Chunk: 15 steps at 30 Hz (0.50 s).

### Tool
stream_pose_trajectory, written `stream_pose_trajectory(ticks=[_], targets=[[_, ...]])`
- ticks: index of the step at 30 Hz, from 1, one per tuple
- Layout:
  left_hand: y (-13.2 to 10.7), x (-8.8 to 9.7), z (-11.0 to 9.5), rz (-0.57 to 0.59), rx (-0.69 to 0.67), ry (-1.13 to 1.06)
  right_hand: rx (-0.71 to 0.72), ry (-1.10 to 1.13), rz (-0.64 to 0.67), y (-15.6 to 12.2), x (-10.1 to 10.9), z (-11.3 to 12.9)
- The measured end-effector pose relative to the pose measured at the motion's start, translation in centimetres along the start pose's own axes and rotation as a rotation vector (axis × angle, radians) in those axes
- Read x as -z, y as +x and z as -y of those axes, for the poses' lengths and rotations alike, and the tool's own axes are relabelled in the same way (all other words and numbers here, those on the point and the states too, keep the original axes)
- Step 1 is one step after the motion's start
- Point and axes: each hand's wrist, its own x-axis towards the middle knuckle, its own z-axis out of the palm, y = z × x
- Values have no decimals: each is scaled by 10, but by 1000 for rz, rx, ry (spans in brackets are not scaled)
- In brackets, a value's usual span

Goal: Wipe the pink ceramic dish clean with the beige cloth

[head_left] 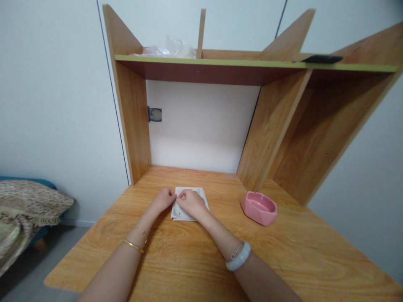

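A pale grey-white folded cloth (183,214) lies flat on the wooden desk (176,260), in front of the shelf unit. My left hand (164,199) is closed in a pinch at the cloth's left edge. From the right, my right hand (192,202) reaches over the cloth, its thumb and fingers pinched together on it close to that same edge. The two sets of fingertips are almost touching, and the right hand covers the cloth's middle. Right of the cloth stands a pink faceted dish (257,213) with notches in its rim; neither hand touches it.
The wooden shelf unit (135,121) rises at the back of the desk. Clear plastic (171,49) and a flat black object (323,59) lie on its upper shelf. An uncovered wall socket box (155,115) shows inside. A patterned blanket (28,205) covers blue furniture at left.
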Motion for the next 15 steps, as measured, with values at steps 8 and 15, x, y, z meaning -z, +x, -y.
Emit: stream_pose_trajectory(ticks=[8, 15], targets=[[3, -4, 3, 28, 1, 56, -205, 33, -13, -7, 48, -86], [4, -4, 5, 39, -7, 63, -238, 369, 165, -14, 31, -97]])
